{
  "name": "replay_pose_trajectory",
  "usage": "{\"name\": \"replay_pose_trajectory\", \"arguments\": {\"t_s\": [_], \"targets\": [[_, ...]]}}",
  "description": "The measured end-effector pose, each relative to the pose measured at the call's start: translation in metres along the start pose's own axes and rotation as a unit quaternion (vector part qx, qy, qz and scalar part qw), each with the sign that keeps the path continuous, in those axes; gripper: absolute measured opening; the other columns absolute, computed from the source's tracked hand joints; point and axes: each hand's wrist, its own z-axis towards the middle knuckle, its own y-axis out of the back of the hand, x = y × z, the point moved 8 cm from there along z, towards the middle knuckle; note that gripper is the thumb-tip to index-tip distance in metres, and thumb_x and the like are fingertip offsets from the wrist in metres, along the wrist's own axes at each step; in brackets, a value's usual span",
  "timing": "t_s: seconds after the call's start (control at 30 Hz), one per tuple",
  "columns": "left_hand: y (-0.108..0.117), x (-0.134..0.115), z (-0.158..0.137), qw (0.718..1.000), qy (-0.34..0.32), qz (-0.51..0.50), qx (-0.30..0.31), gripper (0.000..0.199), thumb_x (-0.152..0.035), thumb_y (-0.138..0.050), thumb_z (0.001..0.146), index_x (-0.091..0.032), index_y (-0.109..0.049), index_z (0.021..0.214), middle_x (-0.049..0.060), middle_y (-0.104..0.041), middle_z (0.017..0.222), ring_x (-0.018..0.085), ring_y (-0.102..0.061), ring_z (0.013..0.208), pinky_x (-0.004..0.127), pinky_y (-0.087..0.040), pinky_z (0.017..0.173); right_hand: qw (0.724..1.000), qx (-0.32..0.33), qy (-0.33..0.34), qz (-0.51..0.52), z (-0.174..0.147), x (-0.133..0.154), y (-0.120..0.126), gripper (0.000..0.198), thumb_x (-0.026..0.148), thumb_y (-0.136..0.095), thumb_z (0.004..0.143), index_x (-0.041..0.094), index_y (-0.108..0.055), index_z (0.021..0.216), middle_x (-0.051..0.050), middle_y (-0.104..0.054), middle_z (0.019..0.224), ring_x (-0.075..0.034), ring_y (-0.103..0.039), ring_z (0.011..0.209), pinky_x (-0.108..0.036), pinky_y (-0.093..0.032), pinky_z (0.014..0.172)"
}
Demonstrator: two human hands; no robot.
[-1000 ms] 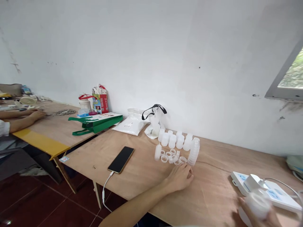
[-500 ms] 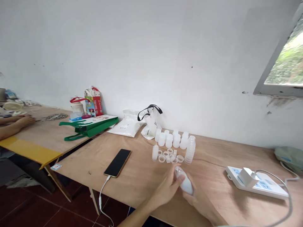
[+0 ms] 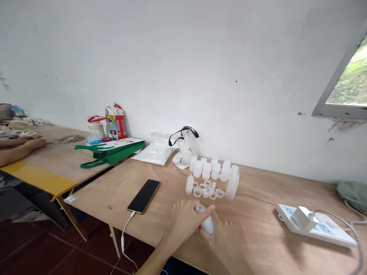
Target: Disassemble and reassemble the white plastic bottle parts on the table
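Close to the front of the wooden table, both my hands hold a small whitish bottle-like piece [image 3: 208,224] with a clear rounded end. My left hand [image 3: 185,218] is closed around its clear end, the thumb lying across it. My right hand [image 3: 223,235] grips the piece from the other side; some of its fingers are blurred. Just beyond my hands lie several translucent plastic rings [image 3: 197,192] and a short ring stack [image 3: 189,185]. Behind the rings stand several frosted plastic jars [image 3: 206,170], with a taller leaning stack of clear caps [image 3: 232,182] to their right.
A phone [image 3: 144,195] on a charging cable lies at left. A power strip [image 3: 325,231] with a plugged-in charger sits at right. White plastic bags [image 3: 155,149] and a green bag [image 3: 117,152] lie toward the wall. A co-worker's arms [image 3: 23,149] rest on the neighbouring table.
My hands have shifted left with the whitish piece, and my left hand now covers more of its clear end. The view has turned slightly.
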Motion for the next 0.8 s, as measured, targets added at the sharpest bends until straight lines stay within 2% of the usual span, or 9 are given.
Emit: {"name": "replay_pose_trajectory", "arguments": {"t_s": [0.03, 0.1, 0.17, 0.23, 0.3, 0.37, 0.43, 0.6, 0.8], "targets": [[0.0, -0.004, -0.002, 0.999, -0.02, -0.026, 0.037, 0.055, -0.066, -0.062, 0.087, -0.019, -0.048, 0.062, -0.002, -0.046, 0.058, 0.016, -0.044, 0.06, 0.029, -0.023, 0.059, 1.0, 0.01, -0.017, 0.009, -0.001, -0.005, 0.0, 0.027, 0.045, -0.056, 0.09, 0.024, -0.066, 0.102, -0.008, -0.077, 0.081, -0.027, -0.072, 0.069, -0.031, -0.043, 0.06], [0.0, -0.02, -0.008, 0.98, -0.089, -0.118, 0.13, 0.041, -0.062, -0.06, 0.092, -0.022, -0.064, 0.085, -0.001, -0.058, 0.07, 0.017, -0.052, 0.068, 0.026, -0.032, 0.064, 0.987, 0.083, -0.046, 0.13, -0.006, -0.014, -0.008, 0.028, 0.047, -0.054, 0.09, 0.024, -0.066, 0.098, -0.006, -0.076, 0.076, -0.025, -0.071, 0.066, -0.03, -0.045, 0.059], [0.001, -0.035, -0.017, 0.943, -0.148, -0.211, 0.21, 0.035, -0.055, -0.056, 0.097, -0.024, -0.066, 0.111, 0.0, -0.066, 0.088, 0.018, -0.057, 0.08, 0.025, -0.039, 0.07, 0.949, 0.163, -0.044, 0.266, -0.012, -0.015, -0.016, 0.033, 0.053, -0.053, 0.089, 0.023, -0.065, 0.094, -0.002, -0.07, 0.065, -0.021, -0.068, 0.057, -0.029, -0.046, 0.056], [0.0, -0.042, -0.022, 0.916, -0.162, -0.268, 0.25, 0.037, -0.054, -0.058, 0.096, -0.022, -0.065, 0.113, 0.001, -0.066, 0.094, 0.017, -0.057, 0.082, 0.024, -0.041, 0.069, 0.912, 0.224, -0.04, 0.341, -0.018, -0.014, -0.019, 0.036, 0.057, -0.055, 0.086, 0.022, -0.063, 0.089, 0.001, -0.065, 0.057, -0.02, -0.064, 0.052, -0.028, -0.045, 0.053], [-0.002, -0.039, -0.019, 0.929, -0.136, -0.265, 0.221, 0.034, -0.053, -0.064, 0.091, -0.02, -0.063, 0.092, -0.002, -0.061, 0.079, 0.015, -0.052, 0.071, 0.023, -0.037, 0.062, 0.917, 0.225, -0.026, 0.329, -0.019, -0.014, -0.015, 0.031, 0.053, -0.06, 0.084, 0.022, -0.064, 0.086, 0.0, -0.067, 0.061, -0.02, -0.065, 0.055, -0.028, -0.045, 0.055], [-0.002, -0.031, -0.014, 0.961, -0.1, -0.215, 0.145, 0.04, -0.052, -0.068, 0.088, -0.019, -0.053, 0.071, -0.006, -0.047, 0.062, 0.013, -0.042, 0.061, 0.024, -0.03, 0.059, 0.95, 0.173, -0.006, 0.259, -0.015, -0.016, -0.007, 0.022, 0.045, -0.063, 0.084, 0.024, -0.066, 0.086, -0.001, -0.072, 0.071, -0.021, -0.068, 0.064, -0.028, -0.044, 0.059], [0.0, -0.028, -0.013, 0.976, -0.086, -0.174, 0.099, 0.045, -0.053, -0.069, 0.088, -0.019, -0.049, 0.066, -0.007, -0.04, 0.058, 0.012, -0.039, 0.059, 0.026, -0.027, 0.058, 0.975, 0.109, 0.01, 0.196, -0.011, -0.017, 0.002, 0.018, 0.042, -0.064, 0.085, 0.026, -0.069, 0.09, -0.002, -0.076, 0.078, -0.023, -0.07, 0.071, -0.029, -0.043, 0.062], [-0.002, -0.035, -0.02, 0.953, -0.117, -0.243, 0.138, 0.029, -0.05, -0.068, 0.09, -0.021, -0.067, 0.09, -0.005, -0.056, 0.071, 0.014, -0.048, 0.066, 0.024, -0.033, 0.061, 0.976, 0.061, 0.038, 0.205, -0.011, -0.015, 0.011, 0.02, 0.043, -0.061, 0.088, 0.03, -0.07, 0.099, 0.0, -0.076, 0.079, -0.024, -0.071, 0.076, -0.03, -0.046, 0.069], [-0.001, -0.029, -0.021, 0.926, -0.084, -0.362, 0.073, 0.04, -0.057, -0.065, 0.091, -0.018, -0.063, 0.082, -0.002, -0.054, 0.072, 0.013, -0.047, 0.066, 0.023, -0.034, 0.059, 0.982, 0.008, 0.023, 0.187, -0.019, -0.007, 0.02, 0.021, 0.047, -0.06, 0.09, 0.029, -0.069, 0.096, -0.001, -0.071, 0.068, -0.027, -0.07, 0.073, -0.032, -0.047, 0.07]]}}
